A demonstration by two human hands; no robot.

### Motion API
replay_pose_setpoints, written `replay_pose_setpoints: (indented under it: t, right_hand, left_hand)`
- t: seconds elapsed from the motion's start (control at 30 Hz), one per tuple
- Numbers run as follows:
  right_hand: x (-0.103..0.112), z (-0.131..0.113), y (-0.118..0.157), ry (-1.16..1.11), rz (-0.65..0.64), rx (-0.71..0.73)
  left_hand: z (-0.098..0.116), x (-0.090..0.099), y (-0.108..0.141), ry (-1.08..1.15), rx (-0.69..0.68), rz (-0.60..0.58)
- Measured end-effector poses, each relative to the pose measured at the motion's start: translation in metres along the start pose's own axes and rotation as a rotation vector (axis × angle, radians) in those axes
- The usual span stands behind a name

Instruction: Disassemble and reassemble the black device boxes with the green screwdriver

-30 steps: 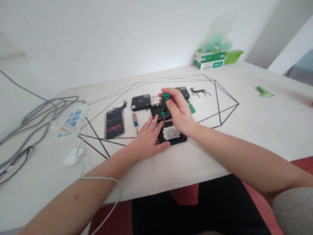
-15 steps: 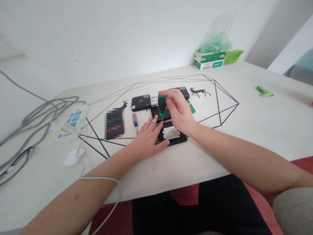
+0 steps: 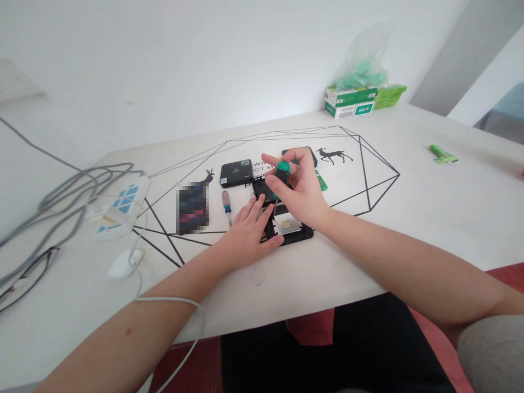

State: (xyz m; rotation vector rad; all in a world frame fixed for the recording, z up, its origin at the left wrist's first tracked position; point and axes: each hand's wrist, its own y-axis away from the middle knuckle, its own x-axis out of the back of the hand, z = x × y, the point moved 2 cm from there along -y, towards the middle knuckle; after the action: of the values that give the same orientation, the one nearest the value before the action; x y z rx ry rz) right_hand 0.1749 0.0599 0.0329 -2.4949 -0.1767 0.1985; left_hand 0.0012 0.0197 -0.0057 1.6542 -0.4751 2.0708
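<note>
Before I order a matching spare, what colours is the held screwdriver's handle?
The handle is green and black, as the head view shows.

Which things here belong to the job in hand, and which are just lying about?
Job, likely:
green-and-black screwdriver, in the right grip
open black case, touched by the left grip

Apparently lying about:
pink-handled screwdriver
green packet
green-and-white boxes
</note>
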Motion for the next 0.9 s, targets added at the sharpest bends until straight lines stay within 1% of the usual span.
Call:
replay_pose_setpoints:
  t: [0.1,0.27,0.33,0.43,0.57,0.67,0.77,0.83,0.9]
  right_hand:
    - [0.002,0.004,0.0,0.026,0.012,0.042]
    - [0.01,0.003,-0.003,0.241,0.035,0.14]
    - [0.011,0.001,-0.004,0.266,0.033,0.173]
    - [0.011,0.0,-0.004,0.238,0.015,0.199]
    - [0.008,0.0,-0.003,0.133,-0.004,0.139]
    - [0.006,-0.002,-0.003,0.086,-0.016,0.076]
    - [0.005,-0.003,-0.002,0.094,-0.042,0.044]
    - [0.004,-0.001,-0.002,0.085,-0.049,0.029]
    - [0.004,0.004,-0.002,0.066,-0.029,0.013]
  left_hand:
    - [0.0,0.0,0.0,0.003,0.012,-0.002]
    - [-0.001,-0.001,0.0,-0.003,0.021,-0.018]
    - [-0.001,-0.001,0.0,-0.003,0.022,-0.018]
    - [0.001,0.001,0.001,-0.005,0.028,-0.026]
    - [0.002,0.002,0.001,-0.009,0.034,-0.04]
    - [0.001,0.002,0.001,0.004,0.012,-0.013]
    - [0.0,0.0,0.001,0.014,-0.02,0.006]
    - [-0.001,0.0,0.001,0.023,-0.028,0.023]
    - [-0.001,0.001,0.001,0.035,-0.016,0.059]
